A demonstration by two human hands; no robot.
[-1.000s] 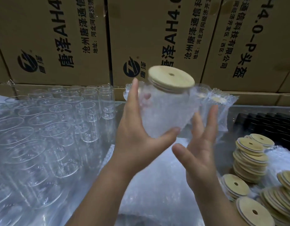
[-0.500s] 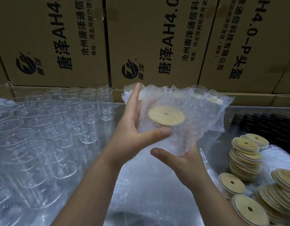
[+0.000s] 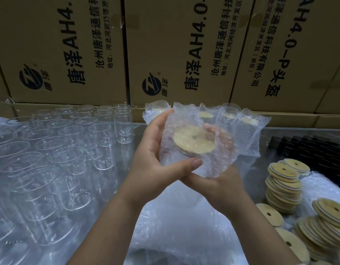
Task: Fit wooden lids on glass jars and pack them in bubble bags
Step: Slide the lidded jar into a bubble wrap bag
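A glass jar with a round wooden lid (image 3: 194,142) sits inside a clear bubble bag (image 3: 217,157), held in the air at the centre. My left hand (image 3: 154,153) grips the bagged jar from the left, thumb across its front. My right hand (image 3: 219,184) holds it from below and behind; its fingers show through the bag beyond the lid. Several more bagged jars (image 3: 247,127) stand in a row right behind it.
Many open glass jars (image 3: 66,150) stand packed together on the left. Stacks of wooden lids (image 3: 284,180) lie at the right, with more lids (image 3: 329,222) lower right. A pile of bubble bags (image 3: 175,226) lies below my hands. Cardboard boxes (image 3: 184,54) wall off the back.
The lidded jar has gone down fully into the bubble bag. My right hand moved in from open beside it to holding the bag from below and behind.
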